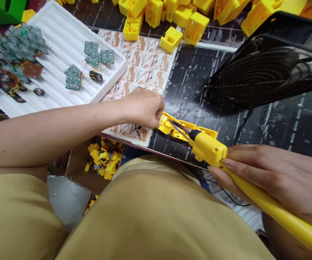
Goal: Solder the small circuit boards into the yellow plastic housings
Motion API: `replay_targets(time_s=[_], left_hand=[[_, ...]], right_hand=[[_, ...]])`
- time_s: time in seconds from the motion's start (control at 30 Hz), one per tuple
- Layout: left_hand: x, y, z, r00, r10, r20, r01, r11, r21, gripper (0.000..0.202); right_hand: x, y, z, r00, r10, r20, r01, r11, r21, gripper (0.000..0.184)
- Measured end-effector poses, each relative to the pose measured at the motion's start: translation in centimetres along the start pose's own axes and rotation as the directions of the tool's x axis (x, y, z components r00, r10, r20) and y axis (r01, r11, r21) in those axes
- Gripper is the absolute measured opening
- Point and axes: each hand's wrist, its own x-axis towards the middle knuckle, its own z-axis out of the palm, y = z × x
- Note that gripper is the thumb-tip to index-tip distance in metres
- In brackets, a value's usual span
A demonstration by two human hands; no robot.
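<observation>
My right hand (pixel 277 180) grips a yellow soldering iron (pixel 210 148) with a long handle. Its dark metal tip points left and reaches over a row of small yellow plastic casings (pixel 183 130) at the table's front edge. Beside the leftmost casing, my left hand (pixel 144 107) is closed in a fist, knuckles up. Its fingertips are turned away from view, so whatever they pinch is hidden. Just below the left wrist, a small dark round part (pixel 137 127) shows on the patterned sheet (pixel 134 68).
A white foam tray (pixel 61 32) at the left bears green circuit boards (pixel 17 43) and wired speakers (pixel 95 76). Yellow housings (pixel 171 39) crowd the back. A black fan (pixel 258 76) stands at the right. Below the table edge, a cardboard box (pixel 82 177) holds yellow parts.
</observation>
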Motion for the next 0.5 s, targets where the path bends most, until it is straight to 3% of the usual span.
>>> replay_targets(time_s=[0.13,0.27,0.5], left_hand=[[-0.2,0.1,-0.3,0.998,-0.042,0.046,0.042,0.999,0.003,0.008],[-0.4,0.2,-0.6,0.994,-0.075,0.084,0.075,0.997,-0.003,0.009],[-0.4,0.4,-0.4,0.994,-0.083,0.073,0.082,0.996,0.019,0.009]], right_hand=[[0.3,-0.2,0.5,0.998,-0.057,-0.013,0.057,0.998,-0.022,0.028],[0.4,-0.6,1.2,0.999,0.003,0.039,0.000,0.998,-0.063,0.020],[-0.9,-0.5,2.4,0.999,0.048,-0.018,-0.050,0.988,-0.149,0.021]])
